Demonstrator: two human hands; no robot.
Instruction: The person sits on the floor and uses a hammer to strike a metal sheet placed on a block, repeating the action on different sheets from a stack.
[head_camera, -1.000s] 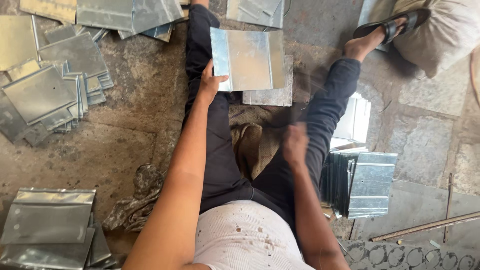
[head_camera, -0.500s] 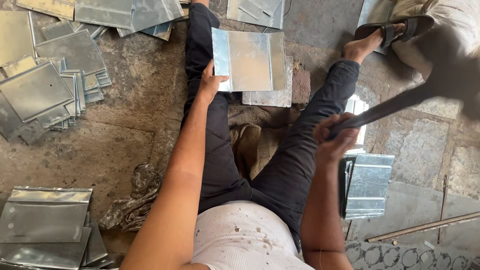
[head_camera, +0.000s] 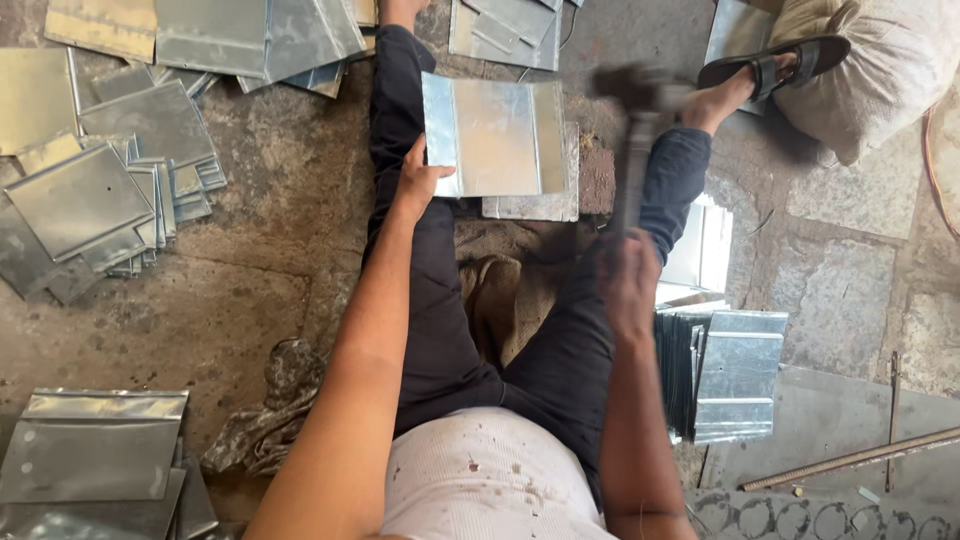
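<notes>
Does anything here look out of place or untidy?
Yes. The metal sheets at the left lie in a crooked, slipping pile, and a crumpled rag lies on the floor beside the person's left arm.

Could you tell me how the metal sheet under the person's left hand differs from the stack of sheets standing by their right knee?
The metal sheet is a single piece lying flat between the legs, steadied by the left hand; the stack of sheets is many pieces standing on edge, untouched. The single sheet shows its broad face with folded side edges; the stack shows mostly thin edges. Both are shiny grey metal.
</notes>
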